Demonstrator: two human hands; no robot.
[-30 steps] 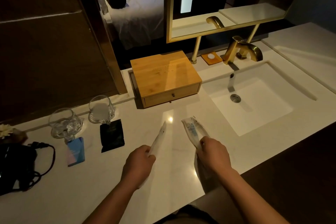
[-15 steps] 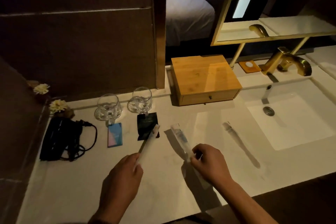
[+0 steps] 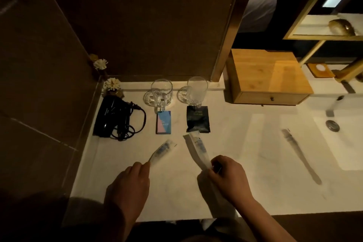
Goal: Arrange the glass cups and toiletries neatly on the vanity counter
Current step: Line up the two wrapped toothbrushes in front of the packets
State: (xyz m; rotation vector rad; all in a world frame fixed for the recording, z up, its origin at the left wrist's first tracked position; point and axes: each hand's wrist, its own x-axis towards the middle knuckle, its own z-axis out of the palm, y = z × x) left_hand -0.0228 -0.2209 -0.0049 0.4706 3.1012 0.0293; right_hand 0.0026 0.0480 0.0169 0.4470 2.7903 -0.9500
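Black hair dryer (image 3: 115, 118): it lies at the far left of the vanity counter (image 3: 225, 192) with its cord looped beside it, just in front of a small flower ornament (image 3: 112, 84); you have not touched it, and only your view has swung left to bring it fully in.
Left glass cup (image 3: 161, 92): upright on its coaster at the back edge, with a blue-and-pink packet (image 3: 164, 122) squared up just in front.
Right glass cup (image 3: 197, 89): upright beside the first, a black sachet (image 3: 198, 119) in front of it; both pairs match the earlier frames, so this row looks settled.
Left hand (image 3: 127, 184): your fingers are pinched closed on the near end of a wrapped toothbrush (image 3: 162, 150), whose far end now points up towards the blue-and-pink packet, lower and nearer the surface than half a second ago.
Right hand (image 3: 227, 177): thumb and fingers are closed on the near end of a second wrapped toothbrush (image 3: 196, 151), its tip now almost at the black sachet's front edge.
Meaning: you have carried both packs over from the basin side, so I judge the next step is laying one under each column, parallel.
Wooden drawer box (image 3: 269, 78): unmoved at the back right.
Sink (image 3: 332, 125): now at the right margin.
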